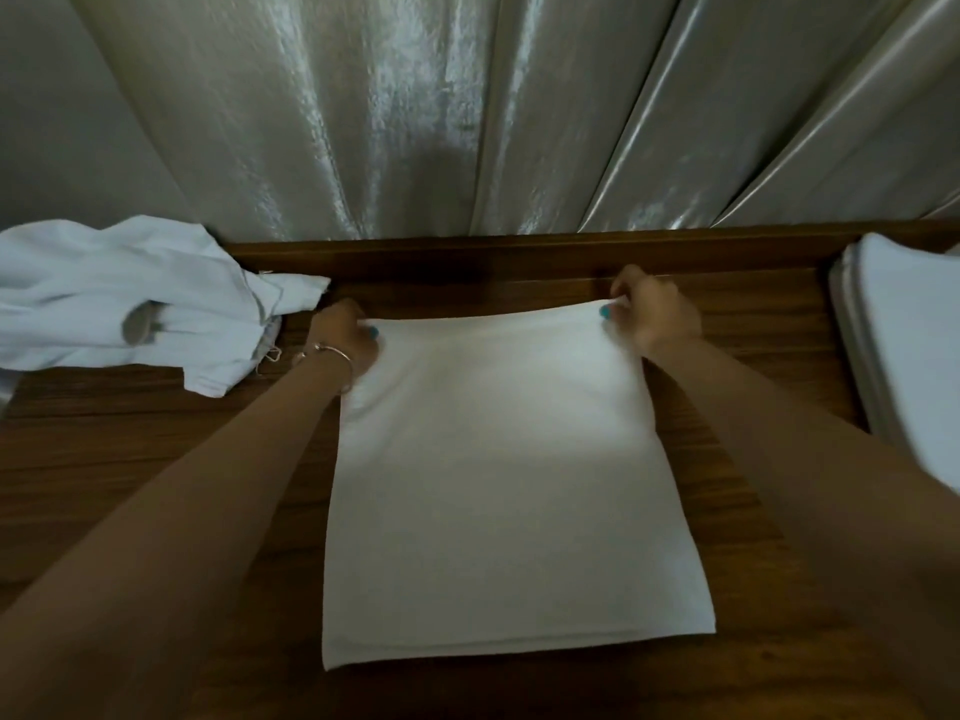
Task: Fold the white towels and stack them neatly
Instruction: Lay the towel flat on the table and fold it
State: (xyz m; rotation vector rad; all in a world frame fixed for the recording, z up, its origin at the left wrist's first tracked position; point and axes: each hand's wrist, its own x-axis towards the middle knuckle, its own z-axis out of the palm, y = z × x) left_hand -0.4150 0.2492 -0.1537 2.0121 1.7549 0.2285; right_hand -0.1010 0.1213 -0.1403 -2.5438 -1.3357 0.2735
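**Towel folding: both far corners pinched**

Starting at the left edge of the wooden table [130, 449], there's a crumpled heap of unfolded white towels [119, 304] bunched up by the far left corner, some of it running off the side of the shot. One loose flap of it points toward the middle, ending just beside the left hand.

The left hand [345, 332], thin bracelet [332, 353] on the wrist, is curled round the far left corner of the towel being folded [509, 485]. Fingers are tucked at the edge and a teal thumbnail sits on top, so it's properly gripping the cloth, not just resting.

That towel lies flat in the middle of the table, already doubled over judging by the layered edge nearest the camera. Its far edge sits close to the raised back edge of the table.

The right hand [652, 317] pinches the far right corner the same way, thumb on top, with the cloth lifted slightly there.

At the right edge there's a neat stack of folded towels [904, 356], partly cut off. Shiny grey curtains [467, 111] hang behind the table.
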